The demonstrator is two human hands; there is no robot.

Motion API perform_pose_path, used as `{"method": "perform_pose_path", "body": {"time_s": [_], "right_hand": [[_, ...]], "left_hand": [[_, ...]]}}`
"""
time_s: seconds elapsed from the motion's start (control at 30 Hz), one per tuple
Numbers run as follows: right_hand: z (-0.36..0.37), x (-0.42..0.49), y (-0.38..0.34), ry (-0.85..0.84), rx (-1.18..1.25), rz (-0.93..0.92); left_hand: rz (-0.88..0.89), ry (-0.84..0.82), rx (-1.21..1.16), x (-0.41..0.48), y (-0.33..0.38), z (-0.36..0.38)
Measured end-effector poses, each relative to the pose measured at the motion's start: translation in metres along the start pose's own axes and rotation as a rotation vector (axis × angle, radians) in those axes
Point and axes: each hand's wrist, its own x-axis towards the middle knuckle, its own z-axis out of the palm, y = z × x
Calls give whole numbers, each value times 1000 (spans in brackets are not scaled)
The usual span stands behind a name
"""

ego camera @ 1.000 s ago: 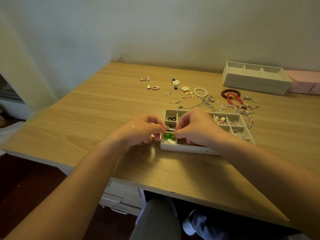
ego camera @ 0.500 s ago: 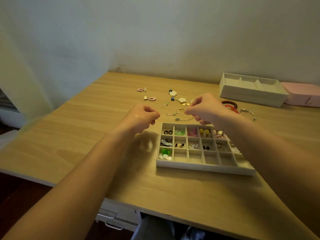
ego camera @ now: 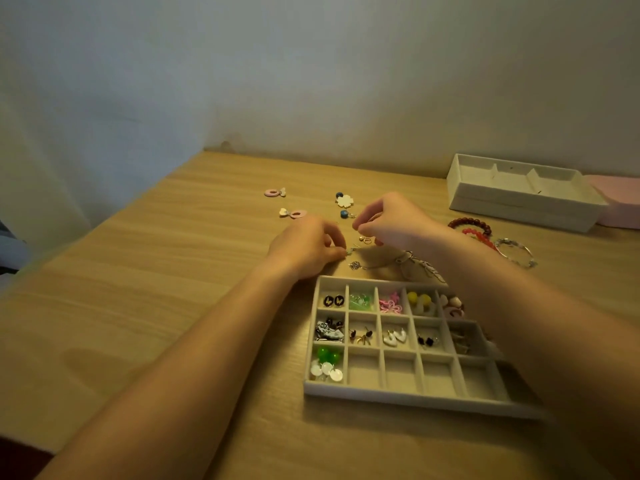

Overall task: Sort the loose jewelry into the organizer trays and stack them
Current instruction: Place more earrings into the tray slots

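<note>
The grey organizer tray (ego camera: 408,398) lies on the desk in front of me, with earrings in its two far rows and its near left cell. Just beyond its far left corner, my left hand (ego camera: 308,249) pinches a small silver earring (ego camera: 349,251) at the desk surface. My right hand (ego camera: 393,220) hovers a little farther back with thumb and forefinger pinched on something tiny that I cannot make out. Loose pieces lie around the hands: a white flower earring (ego camera: 345,201), a blue bead earring (ego camera: 344,214), two pink ring earrings (ego camera: 294,213) and a silver chain (ego camera: 355,265).
Two stacked white trays (ego camera: 519,206) stand at the back right beside a pink box (ego camera: 620,202). Red bead bracelets (ego camera: 469,224) and a silver bangle (ego camera: 516,251) lie to the right of my right forearm. The wall closes the desk at the back.
Both hands left the tray's near left cell, where they set down a green earring, and moved out to the loose jewelry beyond the tray. The left hand has dropped to the desk.
</note>
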Motion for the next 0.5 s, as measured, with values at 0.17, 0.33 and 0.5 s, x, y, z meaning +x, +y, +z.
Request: {"method": "perform_pose_path", "body": {"time_s": [0.17, 0.33, 0.5], "right_hand": [[-7, -12, 2, -170, 67, -102], [-12, -34, -1, -149, 397, -148], [-18, -57, -3, -110, 542, -172]], "left_hand": [[40, 19, -175, 0, 5, -6], [64, 96, -471, -18, 24, -28], [22, 74, -634, -42, 39, -45]]}}
